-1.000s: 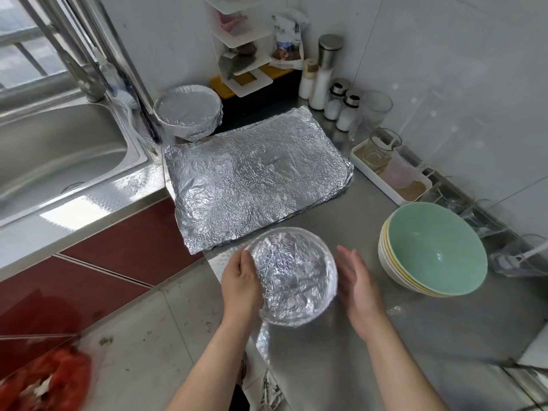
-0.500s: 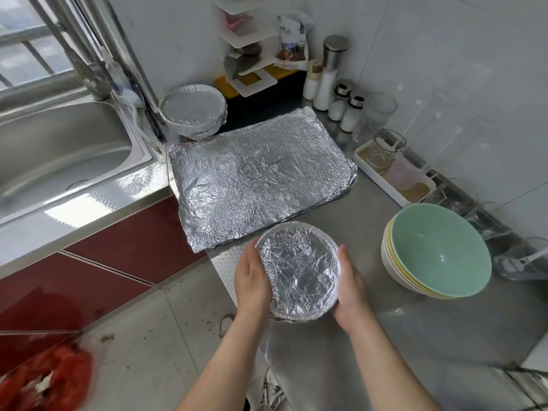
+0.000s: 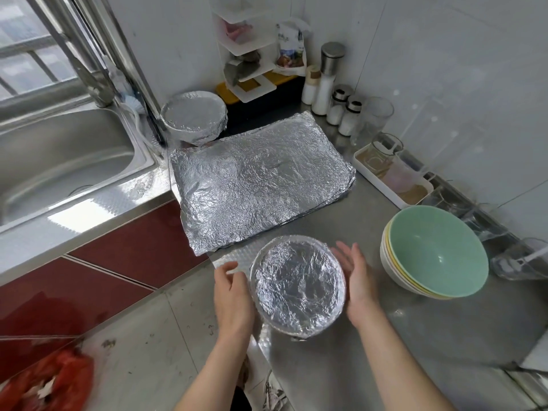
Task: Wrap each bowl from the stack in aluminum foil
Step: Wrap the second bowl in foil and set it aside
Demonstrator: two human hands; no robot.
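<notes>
**Foil-wrapped bowl between two hands, more bowls waiting**

Closest to the camera, at about 6 o'clock, a foil-covered bowl [image 3: 297,284] sits on the steel table [image 3: 400,351], near its front edge. The foil is crinkled tight over the top, so no telling what's in it, if anything. The left hand [image 3: 234,295] is at its 9 o'clock side and the right hand [image 3: 357,280] at its 3 o'clock side, both with fingers released and spread, palms facing the bowl. The left one is a bit blurry and I can't tell if either palm actually touches the foil.

Over at 3 o'clock there's the stack of bowls [image 3: 430,256], mint green one on top, empty, with yellow and white rims peeking out under it. How many are in there is hard to count.

Past the wrapped bowl, around 12 o'clock, a flat sheet of foil [image 3: 261,185] lies spread out, hanging a little over the table edge. Behind that, another wrapped bowl [image 3: 194,117] sits by the sink [image 3: 59,155].

At 2 o'clock a white tray [image 3: 391,180] holds glass cups and something brownish. Far back, shakers and bottles [image 3: 335,96], plus a corner shelf [image 3: 246,54] with stuff too small to identify. Bottom left, something red [image 3: 47,381] is cut off and blurred.
</notes>
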